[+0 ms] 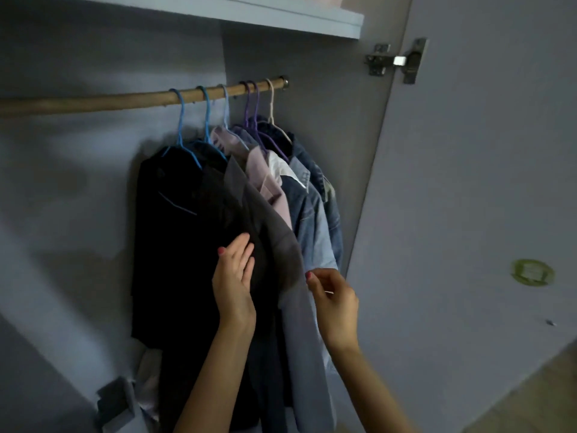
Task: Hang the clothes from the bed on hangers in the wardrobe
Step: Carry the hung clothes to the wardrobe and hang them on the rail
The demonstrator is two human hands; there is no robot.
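Several garments hang on hangers from the wooden rail [125, 100] inside the wardrobe. From left to right they are a black shirt [168, 232] on a blue hanger [181, 132], a grey jacket [265, 220], a pale pink top [265, 179] and denim pieces [315, 226]. My left hand [234, 276] rests with straight fingers against the dark cloth beside the grey jacket. My right hand [334, 298] is at the jacket's right edge, its fingers loosely curled and its thumb touching the cloth. I see nothing held between its fingers.
A shelf [281, 17] runs above the rail. The wardrobe door [468, 214] stands open on the right, with a hinge [396, 60] near its top. The rail's left half is bare. Crumpled cloth [121, 401] lies at the wardrobe's bottom left.
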